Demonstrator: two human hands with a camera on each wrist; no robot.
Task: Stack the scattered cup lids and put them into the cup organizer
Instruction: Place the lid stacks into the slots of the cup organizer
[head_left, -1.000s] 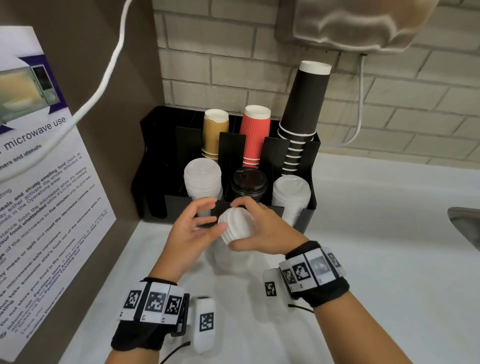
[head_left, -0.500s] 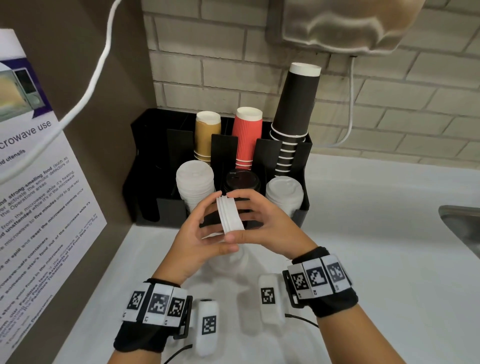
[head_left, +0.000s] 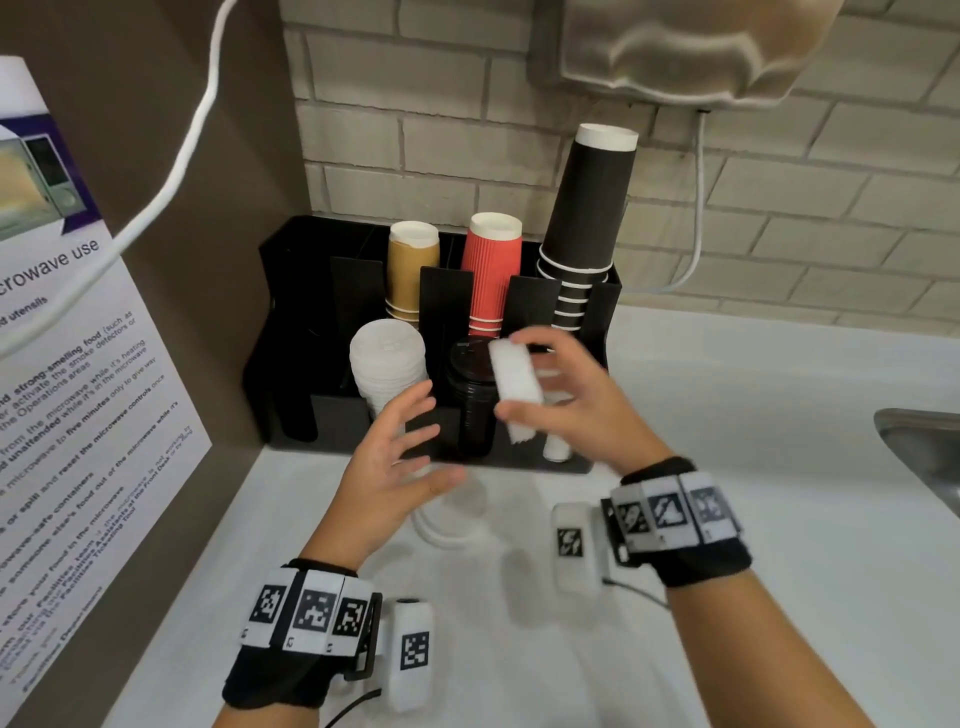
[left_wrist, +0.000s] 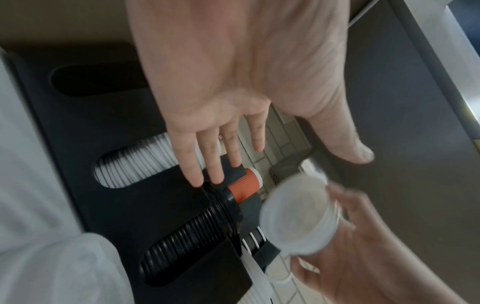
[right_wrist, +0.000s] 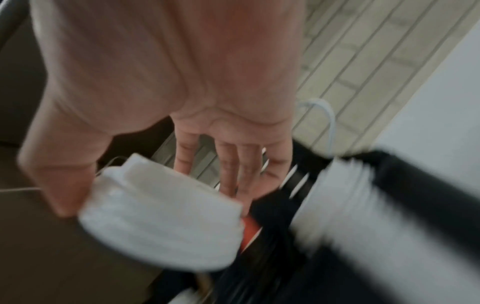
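White Lid Stack: Seating It in the Organizer

Head view. White plastic lids, nested into a short stack (head_left: 514, 382), sit at centre frame, pinched edge-on between thumb and fingers of the right hand (head_left: 566, 402). The stack hangs tilted above the front row of the black cup organizer (head_left: 291, 332), between the black lid column (head_left: 470, 387) and the partly hidden white lid column (head_left: 556, 447) at lower centre right. The left hand (head_left: 387, 475) is spread and holds nothing, below and left of the stack. One loose lid (head_left: 441, 530) appears to lie on the worktop (head_left: 727, 519) beneath it.

Left wrist view. Fingers (left_wrist: 207, 156) are straight and apart, over the organizer's front slots. The stack shows at lower right, hollow side toward the camera.

Right wrist view. Blurred. The thumb (right_wrist: 62, 181) presses one rim of the stack at lower left; the fingers back the other.

Procedure, as judged: turn the stack until its hollow side faces the white column, centre it, then lower it. Relax the grip only once the rims nest. A tilted release may spill lids.
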